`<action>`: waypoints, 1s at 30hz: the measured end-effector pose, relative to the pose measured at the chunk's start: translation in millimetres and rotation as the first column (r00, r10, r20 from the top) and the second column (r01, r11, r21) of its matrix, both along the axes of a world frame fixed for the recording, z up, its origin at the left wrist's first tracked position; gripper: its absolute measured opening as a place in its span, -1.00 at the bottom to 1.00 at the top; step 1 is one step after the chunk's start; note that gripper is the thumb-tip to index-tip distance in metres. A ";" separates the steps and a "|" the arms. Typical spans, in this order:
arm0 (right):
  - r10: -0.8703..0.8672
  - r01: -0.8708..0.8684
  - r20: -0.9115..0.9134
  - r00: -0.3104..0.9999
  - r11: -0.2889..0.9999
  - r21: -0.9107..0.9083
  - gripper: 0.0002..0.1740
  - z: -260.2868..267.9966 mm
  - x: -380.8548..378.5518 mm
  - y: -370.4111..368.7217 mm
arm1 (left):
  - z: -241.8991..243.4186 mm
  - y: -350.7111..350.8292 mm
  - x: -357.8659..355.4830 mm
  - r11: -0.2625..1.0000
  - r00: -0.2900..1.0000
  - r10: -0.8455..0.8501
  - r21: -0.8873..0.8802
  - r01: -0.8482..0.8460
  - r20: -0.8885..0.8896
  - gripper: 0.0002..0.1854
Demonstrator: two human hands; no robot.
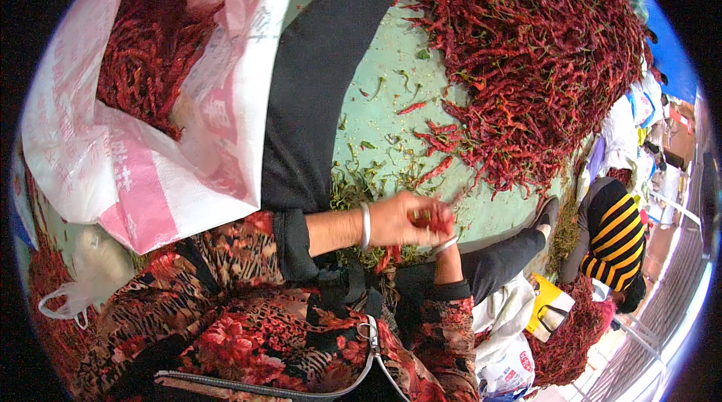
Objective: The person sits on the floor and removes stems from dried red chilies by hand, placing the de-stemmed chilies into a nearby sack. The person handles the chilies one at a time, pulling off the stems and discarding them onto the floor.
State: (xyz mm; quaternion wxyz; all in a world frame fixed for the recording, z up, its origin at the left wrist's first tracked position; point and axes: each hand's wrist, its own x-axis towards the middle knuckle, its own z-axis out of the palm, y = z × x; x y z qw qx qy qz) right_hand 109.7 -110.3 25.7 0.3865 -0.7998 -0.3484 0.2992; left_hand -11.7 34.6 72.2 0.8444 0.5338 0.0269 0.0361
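My left hand (403, 220), with a pale bangle at its wrist, reaches in from the left, its thumb and fingers curled around a small bunch of dried red chillies (431, 217). Against its fingertips is my right hand (447, 245), also with a bangle. It is mostly hidden and blurred, so its grip cannot be made out. Below the hands lie a few red chillies (390, 255) among green stems (361, 182). A large heap of dried red chillies (513, 63) spreads beyond them. At the left, an open white and pink woven sack (141, 193) contains more chillies (152, 58).
My outstretched legs in dark trousers (321, 75) flank a pale green floor surface (383, 114) with scattered stems and seeds. A clear plastic bag (98, 266) lies at lower left. At right are a person in a striped top (616, 235), a yellow printed bag (548, 307), sacks and more chillies.
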 end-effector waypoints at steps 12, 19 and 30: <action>0.518 -0.143 0.704 0.486 0.842 -0.521 -0.90 -43.6 103.7 127.2 | -36.8 10.4 27.6 0.933 0.867 0.327 -0.020 -0.360 -0.375 -0.80; 0.154 -0.089 0.397 0.905 0.980 -0.177 -0.88 4.8 44.2 50.9 | -38.8 10.0 29.3 0.742 0.866 0.495 0.483 -0.464 0.071 -0.63; 0.079 0.086 0.610 0.789 0.968 -0.236 -0.90 28.0 -30.6 -30.1 | -14.7 -25.7 7.8 0.680 0.973 -0.104 0.698 0.222 -0.208 -0.84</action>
